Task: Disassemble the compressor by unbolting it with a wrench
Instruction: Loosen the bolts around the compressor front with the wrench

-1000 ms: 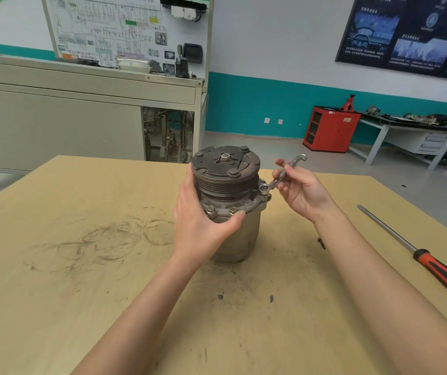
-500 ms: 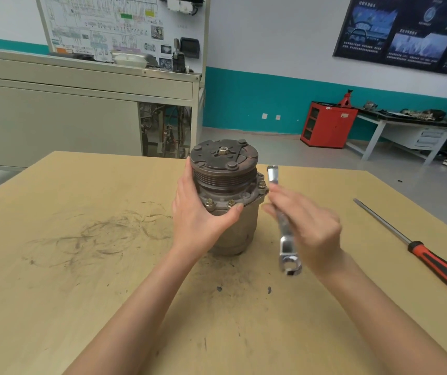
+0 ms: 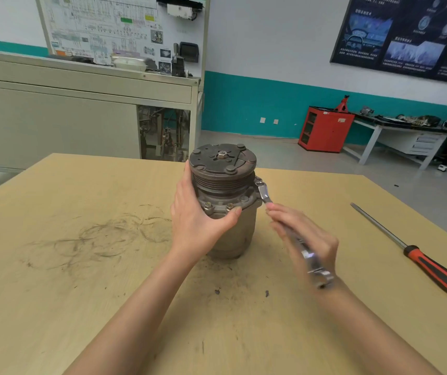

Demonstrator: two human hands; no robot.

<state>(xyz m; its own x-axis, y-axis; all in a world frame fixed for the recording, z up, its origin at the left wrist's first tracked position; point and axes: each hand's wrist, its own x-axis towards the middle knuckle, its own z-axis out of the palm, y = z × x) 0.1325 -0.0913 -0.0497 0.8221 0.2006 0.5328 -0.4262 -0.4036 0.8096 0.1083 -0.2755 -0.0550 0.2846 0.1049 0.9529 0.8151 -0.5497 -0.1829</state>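
A grey metal compressor (image 3: pixel 226 185) stands upright on the wooden table (image 3: pixel 68 266), its dark pulley disc facing up. My left hand (image 3: pixel 198 220) grips its left side, thumb on the bolted flange at the front. My right hand (image 3: pixel 303 239) holds a silver wrench (image 3: pixel 292 234) by the shaft. The wrench's far end sits on a bolt at the flange's right side. Its near end sticks out past my wrist, blurred.
A long screwdriver (image 3: pixel 411 253) with a red and black handle lies on the table to the right. Small dark bits and scuff marks dot the table top. A grey workbench (image 3: pixel 54 104) stands behind, a red cabinet (image 3: pixel 325 128) at the far wall.
My right hand swung the wrench from pointing up and right to pointing down toward me, then set its far end on the flange's right-side bolt. My left hand stayed on the compressor.
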